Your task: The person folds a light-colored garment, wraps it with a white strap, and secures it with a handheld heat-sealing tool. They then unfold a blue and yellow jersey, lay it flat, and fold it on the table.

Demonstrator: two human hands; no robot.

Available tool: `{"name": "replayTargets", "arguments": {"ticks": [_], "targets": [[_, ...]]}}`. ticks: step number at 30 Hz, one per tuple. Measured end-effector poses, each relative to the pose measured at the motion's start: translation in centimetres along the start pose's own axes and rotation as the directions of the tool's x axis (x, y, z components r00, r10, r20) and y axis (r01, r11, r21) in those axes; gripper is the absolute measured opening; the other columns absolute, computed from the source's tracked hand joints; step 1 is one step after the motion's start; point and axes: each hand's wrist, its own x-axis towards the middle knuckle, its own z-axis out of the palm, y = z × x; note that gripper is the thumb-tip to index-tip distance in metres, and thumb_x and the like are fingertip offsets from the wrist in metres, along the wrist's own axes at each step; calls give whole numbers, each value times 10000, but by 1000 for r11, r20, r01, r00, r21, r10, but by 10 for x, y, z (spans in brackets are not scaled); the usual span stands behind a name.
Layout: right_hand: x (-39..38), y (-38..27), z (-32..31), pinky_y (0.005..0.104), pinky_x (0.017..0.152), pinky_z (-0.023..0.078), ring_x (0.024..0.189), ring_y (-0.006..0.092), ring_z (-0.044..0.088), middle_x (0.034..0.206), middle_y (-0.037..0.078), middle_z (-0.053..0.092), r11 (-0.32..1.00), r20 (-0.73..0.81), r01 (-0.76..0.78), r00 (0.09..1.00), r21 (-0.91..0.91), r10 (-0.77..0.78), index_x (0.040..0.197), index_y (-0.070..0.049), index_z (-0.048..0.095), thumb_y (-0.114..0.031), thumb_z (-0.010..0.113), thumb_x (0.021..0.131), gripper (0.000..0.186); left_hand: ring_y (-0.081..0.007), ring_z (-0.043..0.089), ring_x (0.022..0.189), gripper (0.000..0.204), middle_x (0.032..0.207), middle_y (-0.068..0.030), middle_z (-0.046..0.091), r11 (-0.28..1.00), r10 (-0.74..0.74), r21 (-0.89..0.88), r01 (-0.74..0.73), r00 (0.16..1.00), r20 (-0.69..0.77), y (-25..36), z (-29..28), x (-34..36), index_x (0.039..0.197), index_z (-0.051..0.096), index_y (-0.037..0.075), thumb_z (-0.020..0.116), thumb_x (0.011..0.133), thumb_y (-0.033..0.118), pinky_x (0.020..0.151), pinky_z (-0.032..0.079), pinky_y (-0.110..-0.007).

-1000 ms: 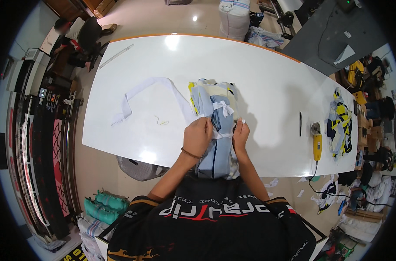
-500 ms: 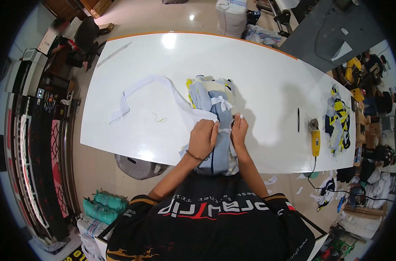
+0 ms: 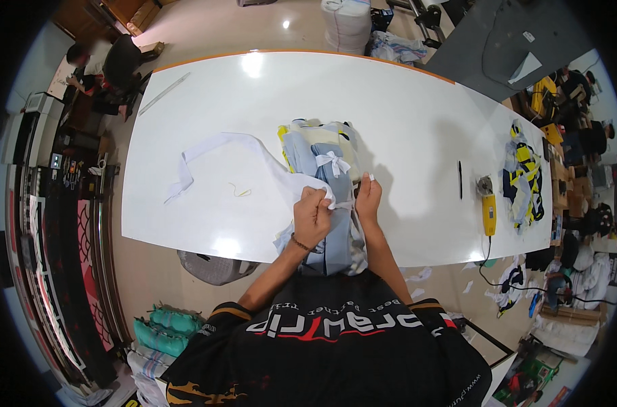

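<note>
A bundle of folded fabric pieces (image 3: 337, 237), mostly grey-blue with pale yellow and black parts, lies lengthwise in front of me on the white table. Around its far half a white cloth strip is tied in a bow (image 3: 333, 164). My left hand (image 3: 312, 218) is closed on a long white fabric strip (image 3: 235, 138), which trails away to the left across the tabletop. Part of this strip crosses the bundle between my hands. At the bundle's right side, my right hand (image 3: 368, 199) pinches a white end of the strip, its tip showing above the fingers.
The white table (image 3: 410, 102) carries a ruler (image 3: 164, 93) at far left and a loose thread (image 3: 240, 192). To the right lie a black pen (image 3: 459, 180), a yellow corded electric cutter (image 3: 489, 214) and a pile of coloured fabric scraps (image 3: 523, 176). Another person sits at far left.
My left hand has risen slightly off the bundle, gathering the strip in its fist. The right hand has shifted slightly outward. The whole view has moved a little.
</note>
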Motion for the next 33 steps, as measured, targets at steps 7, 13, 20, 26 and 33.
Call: {"name": "replayTargets", "arguments": {"ticks": [7,13,20,26,33], "targets": [[13,33,15,364,544,339,590,127,390,597,26,464,965,-39,-213,974,151,221,708,-1,507,-240,463,1082,445,-238,590,647,227,671,-125,576,965,-233,-100,244,966,108,17,-24,0,813,586,-16,512,1004,82,585,452,-326],[-6,-18,15,354,554,367,597,128,430,618,30,496,987,-32,-158,987,-20,158,737,8,545,-259,450,1091,453,-346,699,935,160,975,-186,714,930,311,126,-346,922,230,38,-51,84,923,652,-10,541,986,87,816,532,-387],[-8,-29,15,391,549,413,581,185,517,634,98,562,999,-50,-36,998,-7,36,796,69,586,-258,442,1091,463,-382,717,862,340,940,-198,731,591,-376,737,-329,695,613,75,-30,151,927,726,23,712,890,360,765,578,-470],[-4,-10,16,416,548,422,577,200,532,630,118,584,994,-59,-94,994,-64,90,814,85,598,-270,452,1086,471,-386,694,644,403,774,-151,711,682,-337,707,-184,779,528,75,-2,46,933,651,23,703,898,421,603,546,-494],[-6,-14,14,375,594,470,632,187,580,682,132,635,970,-23,-239,970,43,240,853,69,638,-211,545,1034,346,-314,644,786,112,785,-113,656,666,107,657,-352,918,383,30,9,17,929,599,58,641,925,162,689,497,-440]]}}
